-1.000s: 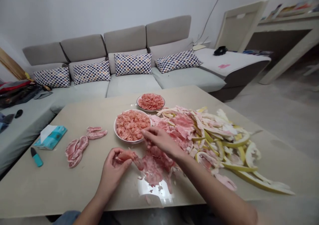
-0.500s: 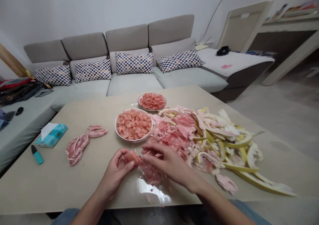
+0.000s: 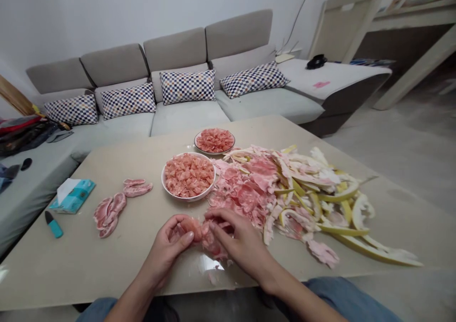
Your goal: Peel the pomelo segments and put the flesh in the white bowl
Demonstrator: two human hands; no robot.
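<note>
Bowl: white round bowl (image 3: 188,199), near the table's middle, heaped with loose pink pomelo pulp (image 3: 187,175)

Plate: white rimmed plate (image 3: 214,153), just far of the bowl, holding the same pulp

Left hand (image 3: 166,250): fingers curled together, clamped on a pink pomelo segment (image 3: 190,228), which sits between both hands, above the near edge of the beige table (image 3: 117,265)

Right hand (image 3: 238,244): fingers together on torn pink membrane (image 3: 213,244) beside the segment; clamped or not, cannot tell

Right of the hands: heap of pink membrane scraps (image 3: 245,189) and yellow-white pomelo rind (image 3: 344,229)

Left of the bowl: pink membrane-covered pieces (image 3: 109,215) – tissue packet (image 3: 73,196), teal marker (image 3: 53,224)

Hidden: the segment's underside, behind the fingers
</note>
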